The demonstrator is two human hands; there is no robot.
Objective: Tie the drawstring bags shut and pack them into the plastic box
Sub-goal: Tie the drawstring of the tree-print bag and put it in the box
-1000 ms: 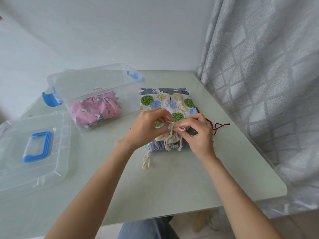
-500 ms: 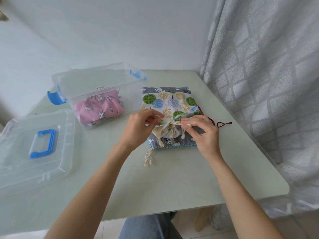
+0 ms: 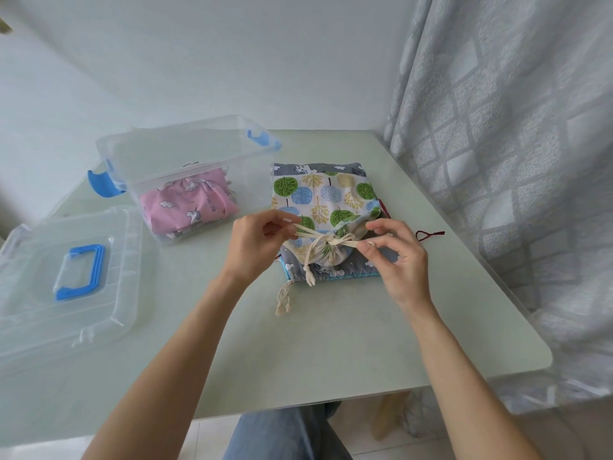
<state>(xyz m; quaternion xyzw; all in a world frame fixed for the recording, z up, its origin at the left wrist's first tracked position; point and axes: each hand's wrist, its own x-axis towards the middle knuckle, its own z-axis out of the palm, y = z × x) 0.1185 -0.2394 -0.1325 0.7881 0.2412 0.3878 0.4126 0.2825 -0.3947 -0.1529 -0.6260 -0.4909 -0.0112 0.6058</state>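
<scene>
A tree-print drawstring bag (image 3: 323, 194) lies on top of a stack of bags in the middle of the table, its near mouth gathered into a bunch. My left hand (image 3: 257, 245) pinches one end of its cream drawstring (image 3: 320, 240). My right hand (image 3: 396, 260) pinches the other end. The cord is stretched between them across the gathered mouth. A grey unicorn-print bag (image 3: 356, 265) lies beneath it. The clear plastic box (image 3: 185, 151) with blue latches stands to the left and holds a pink unicorn bag (image 3: 187, 202).
The box's clear lid (image 3: 63, 277) with a blue handle lies at the left near the table edge. A dark red cord (image 3: 429, 234) pokes out from the stack on the right. A grey curtain (image 3: 514, 161) hangs along the table's right side.
My hands have drawn apart, left hand leftward and right hand rightward, pulling the cream drawstring taut so the bag's mouth has cinched tighter.
</scene>
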